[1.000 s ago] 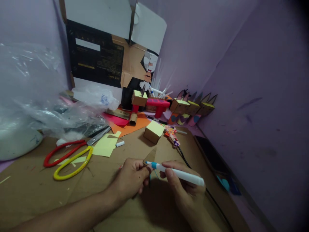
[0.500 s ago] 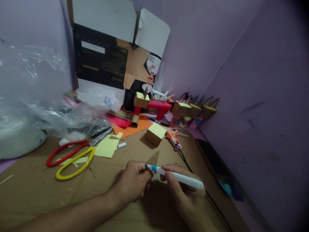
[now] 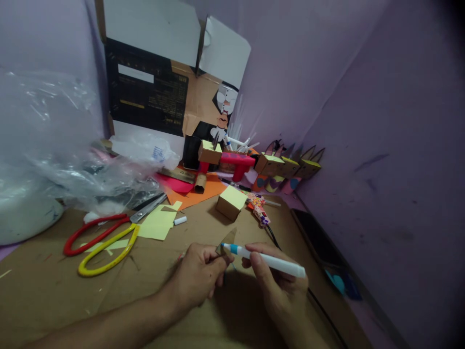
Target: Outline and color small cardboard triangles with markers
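Observation:
Pinched in my left hand (image 3: 201, 274) is a small pointed piece of cardboard (image 3: 228, 237), its lower part hidden by my fingers. My right hand (image 3: 279, 286) grips a white marker (image 3: 276, 262) with a blue collar, and its tip touches or nearly touches the cardboard piece. Beyond my hands stands a small cardboard box (image 3: 231, 203) with a pale yellow top. A white marker cap (image 3: 180, 221) lies to its left, beside pale yellow paper (image 3: 156, 225).
Scissors (image 3: 109, 242) with red and yellow handles lie at left, near clear plastic bags (image 3: 47, 131). A patterned glue gun (image 3: 259, 211) and its cord are at right, near a dark phone (image 3: 316, 237). Small eared cardboard figures (image 3: 271, 165) line the back, beside a large opened carton (image 3: 145, 92).
The marker tip has shifted slightly up along the cardboard piece, and more of that piece now shows. The whole view has moved a little; both grips stay the same.

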Available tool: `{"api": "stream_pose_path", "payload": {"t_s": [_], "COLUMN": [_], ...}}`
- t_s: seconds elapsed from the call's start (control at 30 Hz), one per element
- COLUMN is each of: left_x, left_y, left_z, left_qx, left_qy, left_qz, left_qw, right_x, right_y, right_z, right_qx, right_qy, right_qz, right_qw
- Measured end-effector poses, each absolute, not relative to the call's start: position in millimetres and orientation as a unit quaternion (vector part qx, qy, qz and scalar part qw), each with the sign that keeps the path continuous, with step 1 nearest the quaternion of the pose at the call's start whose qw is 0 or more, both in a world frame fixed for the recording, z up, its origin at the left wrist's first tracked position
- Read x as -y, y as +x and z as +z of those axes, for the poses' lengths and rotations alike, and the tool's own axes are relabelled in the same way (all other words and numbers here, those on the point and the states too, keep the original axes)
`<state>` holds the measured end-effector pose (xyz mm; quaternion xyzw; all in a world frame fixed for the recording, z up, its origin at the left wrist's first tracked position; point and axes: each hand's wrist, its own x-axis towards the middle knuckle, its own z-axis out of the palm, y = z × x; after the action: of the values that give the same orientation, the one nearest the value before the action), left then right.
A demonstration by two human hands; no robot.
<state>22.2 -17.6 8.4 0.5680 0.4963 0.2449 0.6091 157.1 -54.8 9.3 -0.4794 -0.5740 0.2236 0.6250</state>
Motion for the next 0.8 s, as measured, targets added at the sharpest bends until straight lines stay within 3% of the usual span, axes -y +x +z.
{"api": "stream_pose_path", "payload": {"t_s": [0.23, 0.8], "left_x": [18.6, 16.4], "left_y": [21.5, 22.0], "left_z": [4.2, 3.4], "left_qx": [-0.502, -0.491], "left_qy": [0.57, 0.569], "left_qz": [0.245, 0.247], "left_qw": [0.603, 0.612], "right_x": [52.0, 55.5], "right_y": [158.2, 157.8], "right_z": [9.5, 4.7], "right_qx": [0.539, 0.588], "right_qy": [-0.494, -0.48], "right_qz": [0.21, 0.223], "right_qw": [0.649, 0.612]}}
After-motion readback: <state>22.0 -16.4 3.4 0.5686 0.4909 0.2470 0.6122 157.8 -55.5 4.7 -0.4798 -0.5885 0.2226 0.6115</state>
